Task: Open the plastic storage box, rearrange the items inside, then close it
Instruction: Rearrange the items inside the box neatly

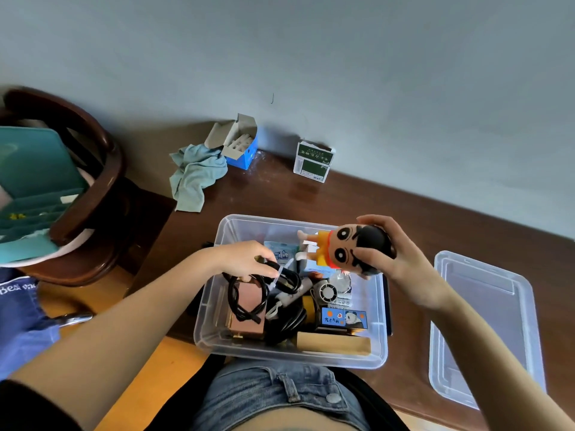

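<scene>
The clear plastic storage box (pixel 211 334) stands open at the near edge of the brown table, full of small items. Its clear lid (pixel 485 331) lies upside down on the table to the right. My right hand (pixel 401 259) holds a cartoon boy figure (pixel 345 250) by its black-haired head, above the box's right side. My left hand (pixel 245 259) reaches into the box's left side and grips a bundled black cable (pixel 286 279) with a white tie. Below lie a pink box (pixel 247 325), a small fan (pixel 326 292), a panda-print box (pixel 345 317) and a wooden block (pixel 333 343).
At the back of the table by the grey wall sit a crumpled teal cloth (pixel 196 175), an open blue carton (pixel 239 144) and a green-and-white box (pixel 313 161). A dark wooden chair (pixel 102 188) holding a teal organiser (pixel 34 181) stands at the left.
</scene>
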Tool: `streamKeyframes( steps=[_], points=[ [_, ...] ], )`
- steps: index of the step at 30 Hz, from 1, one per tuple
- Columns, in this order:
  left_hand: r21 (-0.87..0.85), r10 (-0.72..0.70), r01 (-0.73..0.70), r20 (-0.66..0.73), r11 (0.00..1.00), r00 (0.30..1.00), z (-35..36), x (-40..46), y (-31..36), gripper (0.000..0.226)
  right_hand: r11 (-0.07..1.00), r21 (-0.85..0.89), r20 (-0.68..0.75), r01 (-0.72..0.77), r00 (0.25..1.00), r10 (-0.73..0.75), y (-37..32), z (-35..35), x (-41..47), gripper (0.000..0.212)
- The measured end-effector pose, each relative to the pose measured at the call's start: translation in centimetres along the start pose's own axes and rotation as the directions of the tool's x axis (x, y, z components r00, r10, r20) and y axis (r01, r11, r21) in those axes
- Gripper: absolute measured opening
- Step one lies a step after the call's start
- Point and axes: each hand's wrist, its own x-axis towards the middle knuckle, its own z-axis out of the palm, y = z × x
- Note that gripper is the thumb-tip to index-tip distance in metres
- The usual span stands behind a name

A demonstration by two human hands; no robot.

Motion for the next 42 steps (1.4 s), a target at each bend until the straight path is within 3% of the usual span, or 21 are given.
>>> streamKeyframes(
  steps=[7,12,18,21,24,26,27,31,34,37,39,42],
  points=[
    [0.039,0.052,-0.06,0.19,0.997,0.98,2.3,-2.2,1.6,0.018,0.999,0.005,0.043,0.038,0.998,-0.038,1.0,2.5,1.2,0.042],
    [0.166,0.098,-0.108,0.067,0.98,0.993,3.2,-2.7,1.5,0.051,0.999,0.015,0.048,0.04,0.998,-0.04,1.7,3.8,1.9,0.04],
    [0.244,-0.018,0.022,-0.021,0.97,1.0,3.9,-3.3,1.2,0.066,0.999,0.034,0.035,0.03,0.999,-0.031,2.2,3.9,2.1,0.04],
    [0.33,0.058,-0.037,-0.052,0.943,0.997,4.2,-3.4,1.1,0.064,0.999,0.03,0.025,0.034,0.999,-0.035,2.4,3.7,2.1,0.039],
    [0.356,0.076,-0.063,-0.023,0.933,0.997,4.0,-3.6,0.9,0.056,0.999,0.021,0.019,0.043,0.999,-0.044,2.5,3.5,2.1,0.039],
    [0.416,0.076,-0.049,-0.05,0.908,0.996,3.8,-3.6,0.8,0.026,0.998,0.026,0.022,0.051,0.998,-0.052,2.6,3.4,2.0,0.038],
    [0.403,0.071,-0.038,-0.066,0.915,0.995,3.8,-3.8,0.9,0.019,0.998,0.026,0.025,0.055,0.998,-0.056,2.7,3.4,2.0,0.038],
    [0.242,0.078,-0.076,0.001,0.967,0.997,3.9,-4.0,0.9,0.046,0.998,0.015,0.025,0.057,0.998,-0.058,2.9,3.1,2.1,0.042],
    [0.206,0.127,-0.132,0.035,0.97,0.991,3.9,-4.0,1.0,0.039,0.998,-0.001,0.011,0.07,0.997,-0.07,2.9,3.1,2.2,0.044],
    [0.138,0.091,-0.097,0.05,0.986,0.995,3.9,-3.4,1.7,0.03,0.993,-0.049,0.004,0.106,0.994,-0.106,2.6,3.3,2.3,0.048],
    [0.098,0.059,-0.058,-0.009,0.993,0.998,4.0,-2.7,2.2,0.03,0.983,-0.124,0.005,0.134,0.991,-0.134,2.4,3.5,2.4,0.052],
    [0.056,-0.098,0.117,-0.276,0.992,0.956,3.8,-1.4,2.3,0.038,0.911,-0.351,0.032,0.216,0.975,-0.219,1.5,4.0,2.8,0.061]
  ],
)
